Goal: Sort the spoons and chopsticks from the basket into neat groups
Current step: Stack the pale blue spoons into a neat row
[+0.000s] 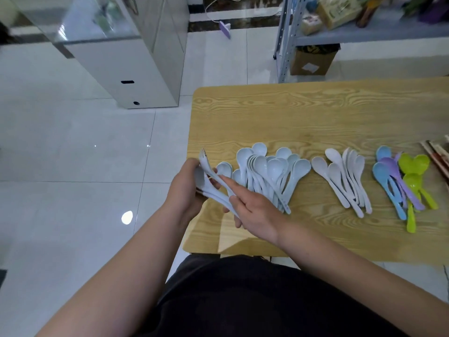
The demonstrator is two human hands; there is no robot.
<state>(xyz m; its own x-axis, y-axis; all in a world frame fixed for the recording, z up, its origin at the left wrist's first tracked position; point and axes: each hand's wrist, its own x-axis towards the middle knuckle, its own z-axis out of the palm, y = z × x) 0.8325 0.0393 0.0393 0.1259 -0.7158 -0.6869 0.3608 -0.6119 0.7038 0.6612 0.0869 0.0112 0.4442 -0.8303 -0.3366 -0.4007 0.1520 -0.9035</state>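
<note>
My left hand (187,188) grips a small stack of pale blue spoons (211,177) at the table's left edge. My right hand (252,210) holds the handles of the same stack, index finger stretched along them. On the wooden table (303,117) lie a big pile of pale blue spoons (269,173), a group of white spoons (345,176), and a group of blue, purple and green spoons (403,181). Chopsticks (437,154) show at the right edge. No basket is in view.
White tiled floor lies to the left of the table. A metal cabinet (136,69) stands at the far left, a shelf rack (340,32) with a cardboard box (313,60) behind the table.
</note>
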